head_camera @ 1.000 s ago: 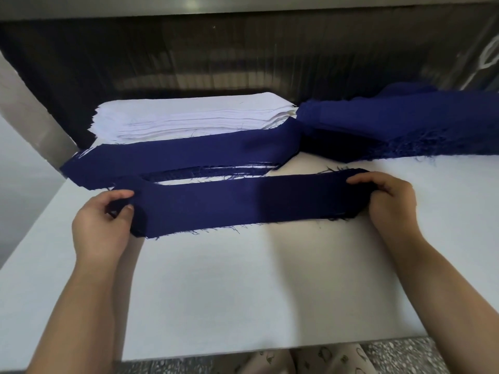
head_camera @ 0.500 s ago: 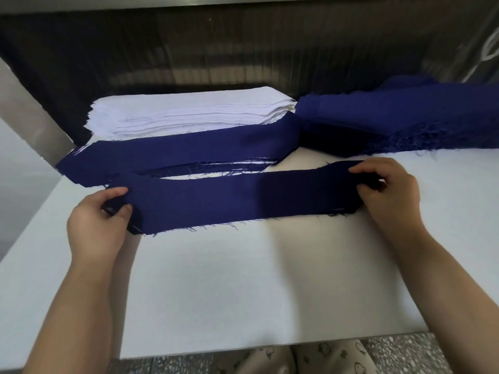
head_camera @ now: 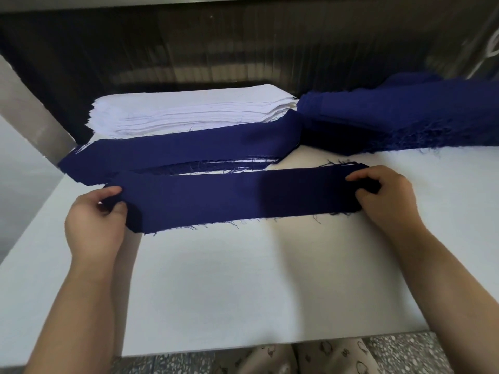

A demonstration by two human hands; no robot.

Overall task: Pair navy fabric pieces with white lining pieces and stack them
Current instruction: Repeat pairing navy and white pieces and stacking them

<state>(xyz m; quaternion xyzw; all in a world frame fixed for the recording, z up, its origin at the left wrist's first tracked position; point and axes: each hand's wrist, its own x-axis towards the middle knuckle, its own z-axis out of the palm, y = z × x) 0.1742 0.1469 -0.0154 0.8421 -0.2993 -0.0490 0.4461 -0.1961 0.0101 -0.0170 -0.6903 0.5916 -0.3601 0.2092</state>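
Held low over the white tabletop (head_camera: 243,279), across the middle of the frame: one long navy fabric strip with frayed edges (head_camera: 243,198), pinched at its left end between thumb and forefinger of the left hand (head_camera: 94,220) and gripped at its right end by the right hand (head_camera: 386,195). Against a second ago, right fingers (head_camera: 361,175) now curled round the end instead of lying flat over it, strip pulled straighter and a touch nearer the pile behind. Judged from that: squaring up before laying down, placement not yet made. Just behind, centre-left, one layered pile topped by a navy strip (head_camera: 183,152), white edges peeking out beneath, so probably the paired stack. Farther back at upper left, one stack of white lining pieces (head_camera: 194,109), too many sheets to count. At upper right, one loose heap of navy fabric pieces (head_camera: 405,114), number impossible to tell. Two hands, both closed on the same strip; whether a white lining lies under it, impossible to tell.
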